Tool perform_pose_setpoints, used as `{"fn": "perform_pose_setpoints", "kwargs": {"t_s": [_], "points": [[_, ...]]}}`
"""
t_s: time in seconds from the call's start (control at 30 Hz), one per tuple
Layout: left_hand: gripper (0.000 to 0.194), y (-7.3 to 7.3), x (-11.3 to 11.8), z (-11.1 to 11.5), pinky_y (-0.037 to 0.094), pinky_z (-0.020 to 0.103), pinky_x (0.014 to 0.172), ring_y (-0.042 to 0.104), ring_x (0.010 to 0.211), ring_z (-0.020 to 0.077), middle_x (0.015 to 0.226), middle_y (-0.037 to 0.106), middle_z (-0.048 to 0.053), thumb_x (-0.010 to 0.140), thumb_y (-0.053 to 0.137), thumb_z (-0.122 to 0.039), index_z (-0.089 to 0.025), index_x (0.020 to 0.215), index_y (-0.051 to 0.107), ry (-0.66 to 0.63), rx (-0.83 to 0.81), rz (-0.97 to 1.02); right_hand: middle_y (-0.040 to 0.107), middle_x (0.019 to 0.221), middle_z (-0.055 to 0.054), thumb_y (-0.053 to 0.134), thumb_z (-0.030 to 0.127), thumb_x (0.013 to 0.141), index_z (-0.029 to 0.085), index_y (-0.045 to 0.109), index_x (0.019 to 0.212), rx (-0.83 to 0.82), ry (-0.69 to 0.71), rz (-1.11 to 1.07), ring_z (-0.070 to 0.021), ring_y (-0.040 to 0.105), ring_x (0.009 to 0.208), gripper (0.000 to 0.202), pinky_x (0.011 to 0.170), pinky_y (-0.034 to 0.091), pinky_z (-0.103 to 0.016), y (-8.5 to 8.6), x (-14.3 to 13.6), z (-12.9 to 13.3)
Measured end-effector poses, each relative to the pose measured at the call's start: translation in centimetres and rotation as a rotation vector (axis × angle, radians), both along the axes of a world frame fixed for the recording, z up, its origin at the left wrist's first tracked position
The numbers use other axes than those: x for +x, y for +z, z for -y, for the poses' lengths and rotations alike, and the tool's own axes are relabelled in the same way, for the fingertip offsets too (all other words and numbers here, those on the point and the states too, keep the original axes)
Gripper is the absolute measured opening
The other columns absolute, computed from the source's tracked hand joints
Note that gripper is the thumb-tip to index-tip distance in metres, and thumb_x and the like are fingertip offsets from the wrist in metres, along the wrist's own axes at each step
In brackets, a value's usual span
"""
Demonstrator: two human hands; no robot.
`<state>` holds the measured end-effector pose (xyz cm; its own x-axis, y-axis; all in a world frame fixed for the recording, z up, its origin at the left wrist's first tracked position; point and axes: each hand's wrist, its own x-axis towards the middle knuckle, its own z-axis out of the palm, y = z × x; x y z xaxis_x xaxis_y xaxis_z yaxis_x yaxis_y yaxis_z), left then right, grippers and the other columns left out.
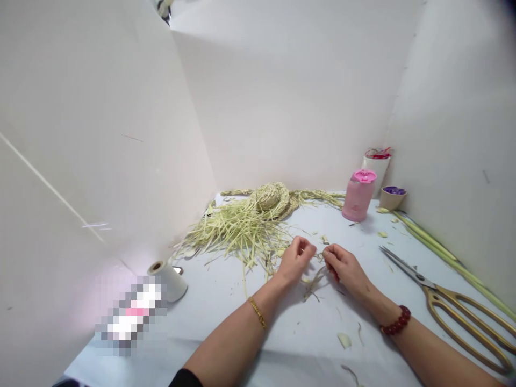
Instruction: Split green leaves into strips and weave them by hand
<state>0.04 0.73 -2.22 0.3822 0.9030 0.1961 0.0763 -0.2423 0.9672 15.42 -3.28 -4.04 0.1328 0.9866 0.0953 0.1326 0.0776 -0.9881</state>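
Observation:
My left hand (pixel 296 260) is closed in a pinch above the middle of the table; whatever lies between its fingertips is too small to make out. Facing it a short way off, my right hand (pixel 342 264) pinches thin straw strands (pixel 315 285), which hang down beside its fingers. Behind my left hand spreads a loose heap of pale green straw (pixel 242 228). A coiled straw braid (pixel 271 198) rests at the back of that heap, and its plaited length (pixel 318 194) runs right along the wall.
Large gold-handled scissors (pixel 427 285) lie at right, near long green stalks (pixel 447 252). A pink bottle (pixel 358 196), a white cup (pixel 377 166) and a small bowl (pixel 392 199) with purple contents stand at back right. A white roll (pixel 169 280) stands left. Scraps (pixel 344 339) litter the table.

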Motion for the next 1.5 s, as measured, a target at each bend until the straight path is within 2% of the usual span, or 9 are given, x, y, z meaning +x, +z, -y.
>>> {"fn": "perform_pose_setpoints", "kwargs": {"t_s": [0.1, 0.2, 0.37, 0.63, 0.87, 1.03, 1.2, 1.33, 1.5], "points": [[0.032, -0.5, 0.0, 0.4, 0.042, 0.023, 0.059, 0.049, 0.062, 0.0090, 0.089, 0.062, 0.000, 0.074, 0.068, -0.035, -0.021, 0.101, 0.057, 0.005, 0.251, -0.183, 0.045, 0.049, 0.007, 0.057, 0.039, 0.080, 0.021, 0.051, 0.068, 0.016, 0.014, 0.001, -0.0086, 0.035, 0.040, 0.023, 0.040, 0.028, -0.022, -0.1, -0.3, 0.1], [0.012, -0.8, 0.0, 0.4, 0.043, 0.024, 0.068, 0.054, 0.070, 0.0111, 0.083, 0.064, 0.000, 0.083, 0.061, -0.030, -0.020, 0.089, 0.064, 0.018, 0.427, -0.298, 0.045, 0.051, 0.007, 0.055, 0.040, 0.082, 0.021, 0.050, 0.068, 0.028, 0.039, 0.037, -0.0084, 0.036, 0.041, 0.025, 0.041, 0.029, -0.022, -0.1, -0.4, 0.3], [0.014, -1.5, -0.3, -0.4, 0.043, 0.024, 0.073, 0.057, 0.078, 0.0132, 0.081, 0.064, 0.001, 0.088, 0.055, -0.026, -0.020, 0.084, 0.067, 0.068, 0.585, -0.412, 0.046, 0.053, 0.007, 0.054, 0.042, 0.083, 0.021, 0.049, 0.068, 0.019, 0.079, 0.058, -0.0088, 0.036, 0.041, 0.026, 0.041, 0.028, -0.023, 0.1, -0.3, 0.4], [0.020, -2.1, -0.7, -0.6, 0.042, 0.024, 0.069, 0.057, 0.078, 0.0144, 0.083, 0.062, 0.002, 0.091, 0.051, -0.029, -0.020, 0.088, 0.068, 0.059, 0.609, -0.601, 0.058, 0.059, 0.002, 0.050, 0.035, 0.082, 0.022, 0.059, 0.073, 0.120, 0.013, 0.436, -0.0157, 0.051, 0.055, 0.019, 0.058, 0.039, -0.028, 0.1, -0.2, 0.6], [0.022, -2.2, -0.7, -0.5, 0.044, 0.025, 0.073, 0.057, 0.083, 0.0152, 0.095, 0.061, 0.004, 0.094, 0.044, -0.029, -0.019, 0.099, 0.063, 0.029, 0.628, -0.693, 0.061, 0.065, -0.001, 0.044, 0.035, 0.080, 0.022, 0.056, 0.074, 0.187, -0.172, 0.647, -0.0170, 0.053, 0.057, 0.019, 0.061, 0.038, -0.028, -0.8, 0.3, 0.6], [0.023, -1.7, -0.7, 0.0, 0.045, 0.025, 0.075, 0.058, 0.086, 0.0155, 0.095, 0.063, 0.004, 0.094, 0.042, -0.029, -0.019, 0.096, 0.063, 0.105, 0.610, -0.657, 0.063, 0.065, -0.002, 0.045, 0.035, 0.079, 0.022, 0.056, 0.077, 0.192, -0.353, 0.667, -0.0173, 0.055, 0.055, 0.017, 0.059, 0.038, -0.028, -1.0, 0.4, 0.7], [0.033, -1.2, -0.4, 1.0, 0.044, 0.026, 0.081, 0.059, 0.085, 0.0147, 0.103, 0.067, 0.003, 0.093, 0.045, -0.039, -0.021, 0.117, 0.058, 0.078, 0.616, -0.528, 0.064, 0.068, -0.002, 0.045, 0.036, 0.081, 0.022, 0.056, 0.079, 0.294, -0.287, 0.714, -0.0170, 0.056, 0.056, 0.018, 0.060, 0.039, -0.027, -1.4, 0.2, 0.8], [0.026, -1.5, -0.3, 0.7, 0.043, 0.025, 0.075, 0.059, 0.082, 0.0153, 0.089, 0.067, 0.004, 0.093, 0.045, -0.035, -0.020, 0.094, 0.066, 0.021, 0.600, -0.574, 0.065, 0.072, -0.003, 0.044, 0.036, 0.085, 0.021, 0.057, 0.081, 0.362, -0.204, 0.747, -0.0169, 0.058, 0.060, 0.020, 0.062, 0.041, -0.027, -2.0, 0.1, 0.6], [0.020, -1.6, -0.5, 0.1, 0.042, 0.025, 0.073, 0.057, 0.080, 0.0153, 0.084, 0.065, 0.004, 0.091, 0.049, -0.031, -0.019, 0.084, 0.064, 0.086, 0.576, -0.558, 0.066, 0.073, -0.004, 0.043, 0.035, 0.086, 0.021, 0.058, 0.081, 0.361, -0.275, 0.742, -0.0174, 0.056, 0.060, 0.021, 0.062, 0.040, -0.028, -1.7, -0.1, 0.7]]}}
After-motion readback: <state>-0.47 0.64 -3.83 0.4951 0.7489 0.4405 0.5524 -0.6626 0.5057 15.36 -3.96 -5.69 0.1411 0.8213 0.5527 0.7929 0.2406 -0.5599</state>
